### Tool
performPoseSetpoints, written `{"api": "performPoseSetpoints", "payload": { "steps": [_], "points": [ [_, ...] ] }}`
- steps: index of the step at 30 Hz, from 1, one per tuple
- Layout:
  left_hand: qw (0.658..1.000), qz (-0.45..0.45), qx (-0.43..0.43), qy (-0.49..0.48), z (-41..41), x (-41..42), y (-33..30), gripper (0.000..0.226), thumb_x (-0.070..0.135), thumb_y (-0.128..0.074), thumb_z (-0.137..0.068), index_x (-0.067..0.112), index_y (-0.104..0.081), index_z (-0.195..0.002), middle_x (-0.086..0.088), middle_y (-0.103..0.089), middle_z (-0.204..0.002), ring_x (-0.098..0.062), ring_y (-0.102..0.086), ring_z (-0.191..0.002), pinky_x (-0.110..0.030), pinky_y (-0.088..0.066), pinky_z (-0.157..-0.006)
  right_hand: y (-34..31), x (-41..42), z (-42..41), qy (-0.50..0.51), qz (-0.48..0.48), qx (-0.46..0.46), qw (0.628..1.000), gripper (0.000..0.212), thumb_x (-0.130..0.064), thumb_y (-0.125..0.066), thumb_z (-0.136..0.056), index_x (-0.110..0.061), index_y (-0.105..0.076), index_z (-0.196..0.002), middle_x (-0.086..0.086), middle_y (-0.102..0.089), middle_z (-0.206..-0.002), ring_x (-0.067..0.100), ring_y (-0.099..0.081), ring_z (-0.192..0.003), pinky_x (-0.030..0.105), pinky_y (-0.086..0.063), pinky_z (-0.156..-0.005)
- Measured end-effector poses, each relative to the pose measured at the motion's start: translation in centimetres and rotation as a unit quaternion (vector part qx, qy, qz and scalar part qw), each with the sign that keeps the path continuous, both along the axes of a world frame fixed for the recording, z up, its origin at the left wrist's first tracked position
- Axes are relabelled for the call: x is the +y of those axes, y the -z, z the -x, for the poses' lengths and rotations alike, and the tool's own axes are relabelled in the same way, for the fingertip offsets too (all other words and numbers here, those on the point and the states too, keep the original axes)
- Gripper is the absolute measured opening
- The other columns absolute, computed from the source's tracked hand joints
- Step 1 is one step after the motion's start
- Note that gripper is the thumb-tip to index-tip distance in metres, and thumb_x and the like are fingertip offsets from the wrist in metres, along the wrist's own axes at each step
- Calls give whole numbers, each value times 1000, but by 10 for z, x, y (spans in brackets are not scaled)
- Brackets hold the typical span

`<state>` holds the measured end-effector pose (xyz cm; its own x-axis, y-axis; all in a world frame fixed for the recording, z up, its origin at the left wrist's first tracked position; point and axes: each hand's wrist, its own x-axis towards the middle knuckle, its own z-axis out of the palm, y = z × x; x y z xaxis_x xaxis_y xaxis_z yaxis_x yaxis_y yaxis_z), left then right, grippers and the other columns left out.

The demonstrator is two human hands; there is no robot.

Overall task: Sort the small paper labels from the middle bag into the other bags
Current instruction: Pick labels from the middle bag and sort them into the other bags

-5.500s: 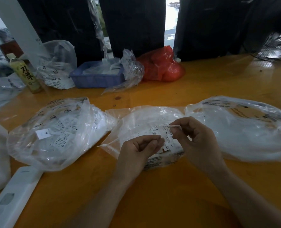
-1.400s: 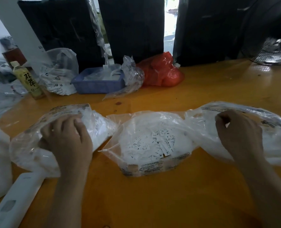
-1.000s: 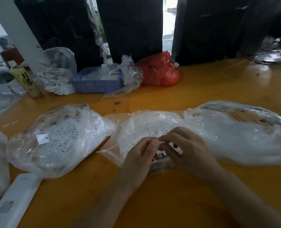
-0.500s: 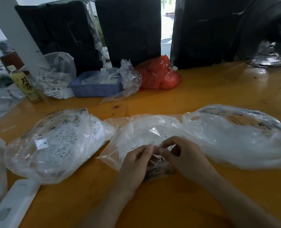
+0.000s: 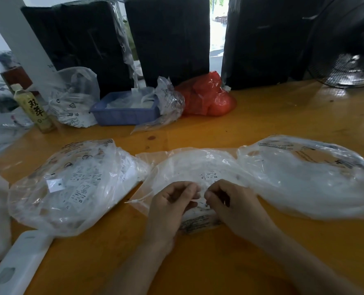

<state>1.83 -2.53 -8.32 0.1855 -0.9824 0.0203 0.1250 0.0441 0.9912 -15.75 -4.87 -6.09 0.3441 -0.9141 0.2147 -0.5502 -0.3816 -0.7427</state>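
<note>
Left bag [image 5: 74, 186], near-full, lies left of my hands. Left hand [image 5: 172, 201] and right hand [image 5: 232, 203] are curled over the middle bag [image 5: 189, 167], fingertips pinched on what looks like small labels [image 5: 198, 201], partly hidden. Best to separate one, read its size, then carry. Right bag [image 5: 304, 179] waits alongside.

One head-worn wide-angle view looks forward and down, close over the orange table [image 5: 262, 116].
</note>
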Motion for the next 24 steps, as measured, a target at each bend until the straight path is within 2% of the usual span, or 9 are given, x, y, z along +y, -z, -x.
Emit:
{"api": "performPoseSetpoints", "payload": {
  "steps": [4,6,8,11,12,14,16,20,24],
  "points": [
    [1000,-6,19,0,2,1,-3,16,41,-75,-87,28,-82,-92,-5,-81,-107,-19,-77,-104,-24,-60,-82,2,-3,2,22,0,16,1000,10,-41,-54,-102,-43,-57,-92,-20,-64,-82,1,-62,-74,20,-50,-62],
    [999,-17,52,-4,2,0,-4,9,30,-73,-91,28,-80,-87,-8,-81,-109,-22,-77,-106,-25,-61,-79,3,-7,4,51,58,82,994,12,-40,-51,-103,-38,-62,-104,-22,-64,-96,0,-58,-83,18,-45,-74],
    [998,-22,59,-3,2,-1,-4,20,16,-71,-97,30,-78,-85,-10,-81,-108,-23,-78,-104,-25,-61,-70,2,-15,5,93,109,174,974,27,-34,-48,-105,-26,-62,-127,-9,-65,-119,8,-56,-105,24,-44,-90],
    [999,-29,45,9,2,0,-4,18,9,-68,-101,25,-73,-105,-10,-82,-106,-23,-79,-102,-24,-61,-63,2,-22,1,103,67,296,947,45,-25,-57,-101,-17,-46,-144,4,-51,-140,23,-50,-124,34,-45,-102],
    [999,-28,44,15,3,1,-4,17,8,-67,-102,22,-72,-110,-10,-82,-106,-24,-79,-102,-25,-61,-64,3,-23,-2,99,45,323,940,52,-25,-64,-97,-15,-44,-144,6,-47,-141,25,-50,-123,36,-47,-100],
    [998,-22,47,23,3,2,-4,21,7,-65,-103,24,-77,-105,-11,-81,-105,-25,-79,-102,-26,-63,-70,4,-23,-5,95,23,356,930,58,-30,-76,-89,-14,-47,-136,6,-44,-135,27,-52,-116,38,-51,-94],
    [999,-12,42,31,3,2,-2,27,6,-64,-103,26,-81,-97,-12,-81,-106,-26,-78,-103,-28,-64,-75,3,-22,-6,100,26,361,927,43,-30,-78,-88,-16,-56,-122,5,-44,-129,25,-56,-106,37,-53,-86],
    [998,-17,44,45,3,3,1,24,7,-63,-104,20,-82,-96,-13,-81,-108,-28,-78,-106,-30,-63,-85,2,-22,-2,112,54,333,935,23,-30,-69,-94,-19,-65,-114,1,-51,-120,21,-58,-98,35,-55,-80],
    [995,-17,91,40,4,1,0,14,25,-72,-97,15,-82,-97,-18,-80,-107,-34,-78,-105,-29,-63,-88,7,-23,-3,125,39,308,942,37,-45,-51,-102,-19,-58,-127,2,-49,-128,22,-57,-110,35,-51,-88]
  ]
}}
